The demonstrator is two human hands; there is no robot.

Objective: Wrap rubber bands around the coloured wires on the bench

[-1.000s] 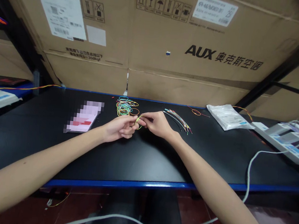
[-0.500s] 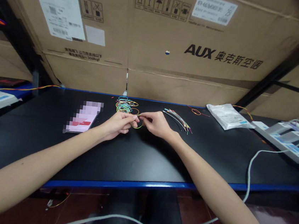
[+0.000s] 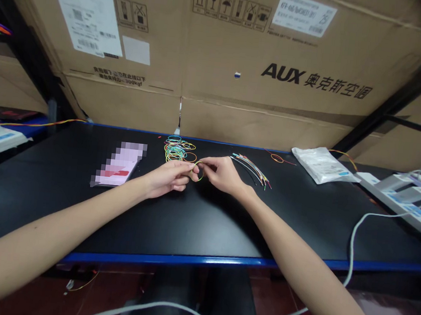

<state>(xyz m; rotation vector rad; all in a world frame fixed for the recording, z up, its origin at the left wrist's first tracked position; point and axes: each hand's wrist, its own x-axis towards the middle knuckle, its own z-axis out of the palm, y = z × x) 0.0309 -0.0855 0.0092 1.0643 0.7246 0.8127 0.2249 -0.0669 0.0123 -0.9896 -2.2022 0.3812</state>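
A thin yellow-green wire point(image 3: 201, 172), bent into a small loop, is pinched between my two hands above the black table. My left hand point(image 3: 171, 177) is closed, its thumb and forefinger gripping the wire. Facing it, my right hand point(image 3: 221, 172) is closed on the same wire, with fingertips a short way apart from the left ones. Just behind my left hand lies a pile of coiled coloured wires point(image 3: 176, 150). To the right of my right hand is a bundle of short, nearly straight coloured wires point(image 3: 253, 169).
A phone point(image 3: 121, 165) lies on the table point(image 3: 173, 229) at left. A white plastic packet point(image 3: 322, 165) and a power strip point(image 3: 397, 199) are at right. One loose wire loop point(image 3: 277, 158) lies near the back. A large cardboard box point(image 3: 215, 113) stands behind. A grey cable point(image 3: 353, 242) crosses the front edge.
The wire loop between my fingers has shifted slightly and turned. Both hands keep nearly the same place, and the camera view has moved a little.
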